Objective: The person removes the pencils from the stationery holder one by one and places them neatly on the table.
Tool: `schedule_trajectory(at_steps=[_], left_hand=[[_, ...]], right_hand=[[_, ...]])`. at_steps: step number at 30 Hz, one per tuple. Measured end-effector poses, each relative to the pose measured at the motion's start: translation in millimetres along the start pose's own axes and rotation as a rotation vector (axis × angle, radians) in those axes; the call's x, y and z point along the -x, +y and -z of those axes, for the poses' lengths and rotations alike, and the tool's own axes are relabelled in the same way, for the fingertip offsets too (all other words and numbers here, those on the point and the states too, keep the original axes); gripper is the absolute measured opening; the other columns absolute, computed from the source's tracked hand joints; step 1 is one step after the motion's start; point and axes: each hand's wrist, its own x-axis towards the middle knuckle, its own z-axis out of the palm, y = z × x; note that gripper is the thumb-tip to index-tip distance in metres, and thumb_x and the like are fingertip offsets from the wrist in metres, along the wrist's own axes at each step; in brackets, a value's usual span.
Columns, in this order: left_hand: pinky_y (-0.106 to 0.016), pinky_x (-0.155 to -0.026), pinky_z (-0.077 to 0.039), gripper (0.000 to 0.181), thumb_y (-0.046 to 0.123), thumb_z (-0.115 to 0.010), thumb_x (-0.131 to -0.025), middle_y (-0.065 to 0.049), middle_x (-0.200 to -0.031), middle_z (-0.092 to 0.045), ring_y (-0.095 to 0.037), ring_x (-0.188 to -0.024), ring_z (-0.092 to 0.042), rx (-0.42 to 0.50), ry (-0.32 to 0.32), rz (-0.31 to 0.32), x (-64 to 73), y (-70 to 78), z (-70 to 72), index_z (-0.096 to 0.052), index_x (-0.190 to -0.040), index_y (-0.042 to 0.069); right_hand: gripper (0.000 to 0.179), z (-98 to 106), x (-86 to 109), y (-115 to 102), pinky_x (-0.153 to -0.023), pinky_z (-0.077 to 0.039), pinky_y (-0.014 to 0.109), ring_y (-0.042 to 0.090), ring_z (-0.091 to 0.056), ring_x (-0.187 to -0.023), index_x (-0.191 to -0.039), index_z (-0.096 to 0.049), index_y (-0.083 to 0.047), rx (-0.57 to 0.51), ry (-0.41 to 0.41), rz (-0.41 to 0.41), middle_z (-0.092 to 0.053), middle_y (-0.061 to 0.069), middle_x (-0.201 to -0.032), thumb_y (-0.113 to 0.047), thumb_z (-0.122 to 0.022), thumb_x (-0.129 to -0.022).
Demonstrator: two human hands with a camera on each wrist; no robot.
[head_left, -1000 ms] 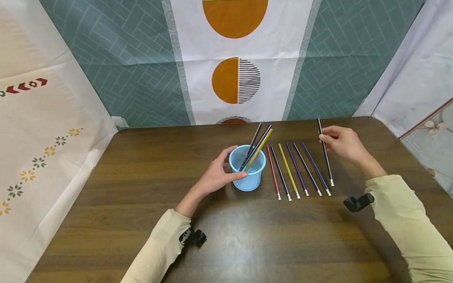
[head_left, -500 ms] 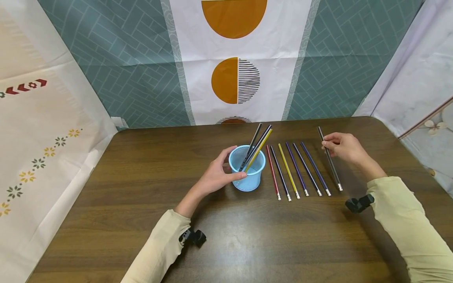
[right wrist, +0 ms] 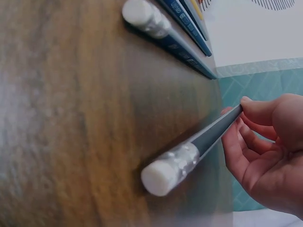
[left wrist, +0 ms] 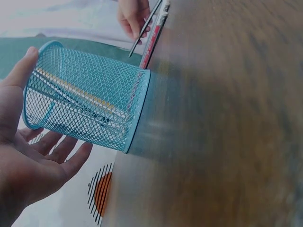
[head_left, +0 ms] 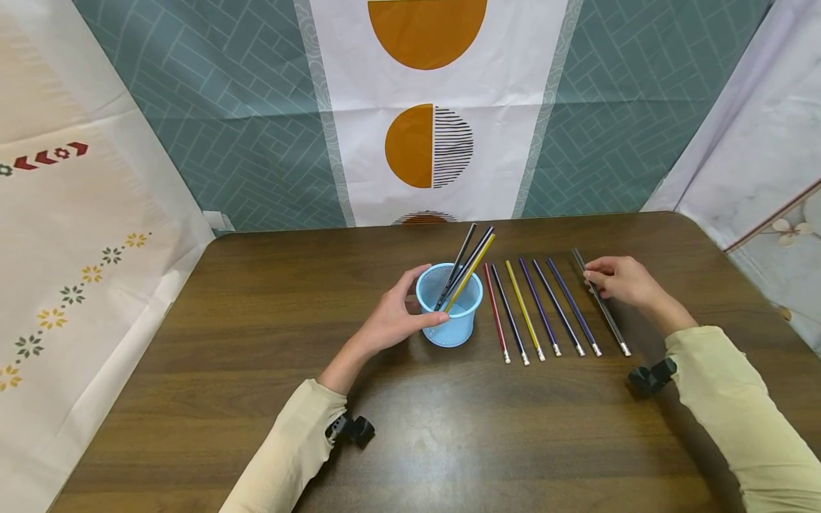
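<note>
My left hand (head_left: 399, 312) holds a light blue mesh pencil cup (head_left: 451, 332), thumb at the near side of its rim and fingers round the far side. Several pencils lean in the cup, among them a yellow pencil (head_left: 477, 262). My right hand (head_left: 625, 279) pinches a dark grey pencil (head_left: 611, 319) between thumb and fingers near its far end. In the right wrist view this pencil's white eraser (right wrist: 158, 178) is low over the wood; whether it touches cannot be told. To its left, several pencils lie in a row, including a red pencil (head_left: 497, 313) and a blue pencil (head_left: 574, 306).
Everything stands on a brown wooden table (head_left: 410, 442). A patterned cloth (head_left: 256, 142) hangs behind its far edge, with pale cloths at both sides. The row of pencils lies between the cup and my right hand, erasers toward me.
My right hand has come down and nearer with the dark grey pencil, which now lies low and roughly parallel with the row. My left hand and the cup have stayed in place.
</note>
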Motion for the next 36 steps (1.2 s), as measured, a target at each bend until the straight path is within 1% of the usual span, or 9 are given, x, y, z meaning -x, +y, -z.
schedule_trajectory(at_steps=[6, 12, 16, 19, 23, 29, 33, 36], left_hand=[[-0.042, -0.092, -0.049, 0.08, 0.004, -0.074, -0.083, -0.023, -0.137, -0.045, -0.04, -0.116, -0.052, 0.003, 0.001, 0.006, -0.3, -0.7, -0.3, -0.028, -0.148, -0.003], [-0.042, -0.093, -0.048, 0.08, 0.004, -0.074, -0.083, -0.023, -0.137, -0.045, -0.04, -0.116, -0.051, 0.002, 0.003, -0.004, -0.5, -0.9, -0.2, -0.028, -0.147, -0.004], [-0.042, -0.092, -0.049, 0.08, 0.004, -0.074, -0.083, -0.023, -0.137, -0.046, -0.04, -0.115, -0.052, 0.0, 0.002, -0.002, -0.3, -0.7, -0.2, -0.028, -0.148, -0.003], [-0.042, -0.092, -0.049, 0.08, 0.004, -0.074, -0.083, -0.023, -0.137, -0.046, -0.04, -0.115, -0.052, -0.002, 0.002, 0.002, -0.1, -0.4, -0.2, -0.028, -0.148, -0.003], [-0.042, -0.092, -0.049, 0.08, 0.004, -0.074, -0.083, -0.023, -0.137, -0.045, -0.04, -0.115, -0.052, -0.002, 0.0, 0.004, -0.3, -0.4, -0.2, -0.028, -0.148, -0.003], [-0.044, -0.093, -0.048, 0.08, 0.004, -0.074, -0.083, -0.024, -0.137, -0.045, -0.041, -0.116, -0.052, 0.0, 0.0, 0.003, -0.3, -0.3, -0.3, -0.028, -0.148, -0.004], [-0.046, -0.094, -0.047, 0.079, 0.004, -0.074, -0.083, -0.024, -0.137, -0.045, -0.041, -0.116, -0.051, -0.001, 0.004, 0.002, -0.1, 0.0, -0.6, -0.028, -0.148, -0.004], [-0.045, -0.093, -0.048, 0.082, 0.005, -0.075, -0.082, -0.021, -0.138, -0.045, -0.038, -0.117, -0.051, -0.001, 0.01, -0.006, -6.1, -16.0, -1.5, -0.028, -0.149, 0.0]], right_hand=[[0.039, -2, -0.6, 2, -0.066, -0.055, 0.027, 0.021, -0.062, -0.081, -0.12, -0.052, 0.019, 0.006, -0.021, 0.0, -0.06, 0.03, -0.107, -0.015, -0.051, -0.101], [0.037, -5, -2.2, 1, -0.066, -0.053, 0.024, 0.019, -0.062, -0.078, -0.12, -0.055, 0.016, 0.024, -0.027, -0.018, -0.061, 0.027, -0.106, -0.015, -0.053, -0.101], [0.038, -5, -1.9, 0, -0.065, -0.053, 0.026, 0.019, -0.062, -0.076, -0.119, -0.057, 0.015, 0.048, -0.031, -0.017, -0.062, 0.026, -0.106, -0.018, -0.054, -0.1], [0.038, -6, -1.9, 0, -0.065, -0.052, 0.027, 0.018, -0.061, -0.074, -0.118, -0.058, 0.014, 0.061, -0.023, -0.021, -0.063, 0.023, -0.101, -0.019, -0.055, -0.1], [0.037, -8, -3.0, 0, -0.064, -0.05, 0.026, 0.017, -0.06, -0.073, -0.118, -0.058, 0.013, 0.067, -0.012, -0.034, -0.064, 0.017, -0.095, -0.018, -0.056, -0.099], [0.038, -9, -3.7, 0, -0.062, -0.053, 0.026, 0.015, -0.06, -0.07, -0.116, -0.057, 0.015, 0.068, 0.001, -0.019, -0.064, 0.021, -0.096, -0.019, -0.056, -0.099], [0.038, -10, -4.7, 0, -0.06, -0.052, 0.026, 0.013, -0.06, -0.068, -0.115, -0.058, 0.015, 0.089, 0.014, -0.011, -0.065, 0.021, -0.094, -0.02, -0.057, -0.099], [0.036, -11, -5.2, 1, -0.06, -0.051, 0.027, 0.014, -0.061, -0.068, -0.113, -0.06, 0.013, 0.103, 0.024, -0.011, -0.067, 0.02, -0.093, -0.02, -0.058, -0.098]])
